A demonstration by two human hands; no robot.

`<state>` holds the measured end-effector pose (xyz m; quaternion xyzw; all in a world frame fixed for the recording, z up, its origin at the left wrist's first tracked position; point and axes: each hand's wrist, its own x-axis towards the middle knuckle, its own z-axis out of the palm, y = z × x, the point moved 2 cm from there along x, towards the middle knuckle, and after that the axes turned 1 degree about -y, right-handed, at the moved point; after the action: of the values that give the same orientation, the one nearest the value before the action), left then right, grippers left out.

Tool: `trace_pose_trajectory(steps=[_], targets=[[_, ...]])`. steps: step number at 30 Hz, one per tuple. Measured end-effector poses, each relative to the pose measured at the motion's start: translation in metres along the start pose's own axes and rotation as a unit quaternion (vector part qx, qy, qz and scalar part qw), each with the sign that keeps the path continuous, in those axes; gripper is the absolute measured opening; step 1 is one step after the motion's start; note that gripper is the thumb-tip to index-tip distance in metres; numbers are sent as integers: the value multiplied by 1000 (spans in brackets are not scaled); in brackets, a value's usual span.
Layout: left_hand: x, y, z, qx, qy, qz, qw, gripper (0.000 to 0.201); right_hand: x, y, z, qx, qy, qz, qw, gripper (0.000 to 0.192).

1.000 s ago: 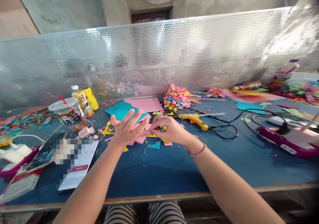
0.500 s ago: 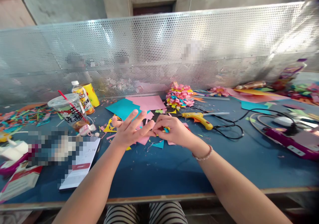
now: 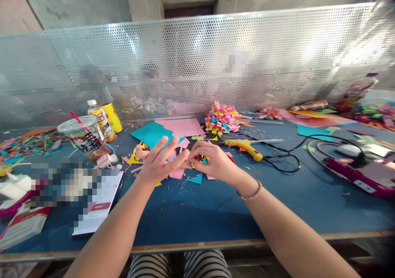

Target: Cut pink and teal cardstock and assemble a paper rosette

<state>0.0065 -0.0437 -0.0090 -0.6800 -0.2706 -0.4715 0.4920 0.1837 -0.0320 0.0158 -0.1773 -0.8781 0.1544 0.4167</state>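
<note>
Blue table (image 3: 200,216), left hand (image 3: 156,165) splayed, right hand (image 3: 212,161) curled

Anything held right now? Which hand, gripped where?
Can't tell. The left hand has most fingers spread; the right hand has fingers bunched close beside it. Any small piece between them is hidden.

Two hands (image 3: 159,162) (image 3: 211,160), one glue gun (image 3: 252,150), one lidded cup (image 3: 80,140), one straw (image 3: 75,117), two power strips (image 3: 348,175) (image 3: 14,208).
</note>
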Motion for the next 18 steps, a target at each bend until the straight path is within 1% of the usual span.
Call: trace_pose_trajectory(steps=[4, 7, 12, 14, 18], targets=[[6, 1, -2, 29, 36, 25, 999, 53, 0, -1, -1, -4, 0, 2, 1000, 10], [10, 2, -4, 49, 45, 35, 997, 55, 0, -2, -1, -5, 0, 9, 1000, 10], [11, 0, -6, 28, 52, 34, 998, 54, 0, -1, -2, -7, 14, 11, 1000, 10], [8, -1, -6, 14, 51, 26, 998, 54, 0, 0, -3, -8, 17, 11, 1000, 12], [-1, -4, -2, 8, 18, -4, 1000, 54, 0, -2, -4, 0, 15, 5, 1000, 13]])
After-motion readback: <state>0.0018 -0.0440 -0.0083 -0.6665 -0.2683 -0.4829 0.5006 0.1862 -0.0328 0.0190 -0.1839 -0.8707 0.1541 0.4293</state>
